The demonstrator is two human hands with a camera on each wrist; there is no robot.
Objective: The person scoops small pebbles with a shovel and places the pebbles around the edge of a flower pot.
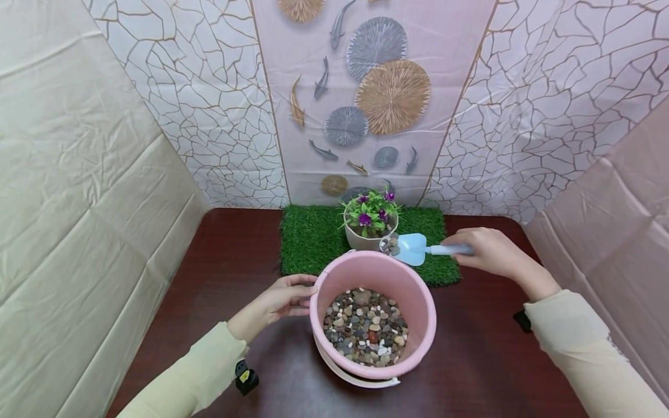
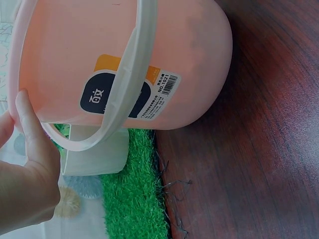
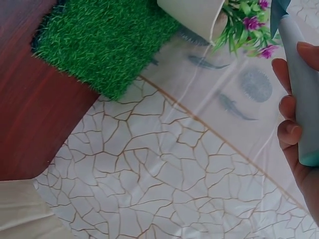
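My right hand (image 1: 488,249) grips the pale handle of a small light-blue trowel (image 1: 410,248). Several pebbles (image 1: 389,244) lie on its blade, which is over the front edge of a white flower pot (image 1: 360,240) holding a plant with purple flowers (image 1: 372,212). In the right wrist view, fingers (image 3: 289,132) curl round the trowel handle (image 3: 301,94). A pink bucket (image 1: 425,290) stands in front of the pot, with mixed pebbles (image 1: 366,328) covering its bottom. With thumb and fingers, my left hand (image 1: 282,299) holds the bucket's left rim.
Under the pot lies a green artificial grass mat (image 1: 305,238) on the dark red-brown table (image 1: 219,290). The bucket's white handle (image 1: 360,381) hangs down on the near side. Patterned cloth (image 1: 209,87) hangs behind, and plain cloths stand at both sides.
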